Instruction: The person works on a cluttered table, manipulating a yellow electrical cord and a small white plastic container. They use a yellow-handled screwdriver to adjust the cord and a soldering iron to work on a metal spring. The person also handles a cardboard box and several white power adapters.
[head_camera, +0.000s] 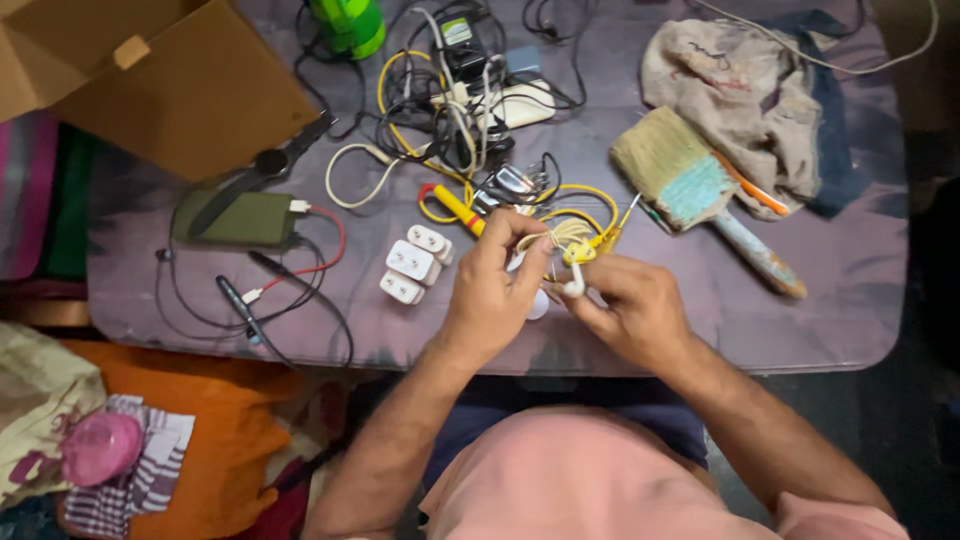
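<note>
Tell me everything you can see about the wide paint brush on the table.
The paint brush lies flat and slantwise on the purple table, right of the hands. Its broad pale bristles look worn and point up-left; the ferrule is smeared turquoise; the handle, seemingly wood with flaking paint, points down-right. Its upper edge meets a crumpled cloth, and neither hand touches it.

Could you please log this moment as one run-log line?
left hand: pinching pale cable coil | right hand: holding white connector | nearby: three white chargers

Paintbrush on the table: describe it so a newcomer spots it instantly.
Start at the crumpled grey rag at the table's far right corner. Just below it lies the paintbrush, right of the tangled cables. It alone has wide tan bristles, a turquoise-smeared ferrule and a worn handle.
</note>
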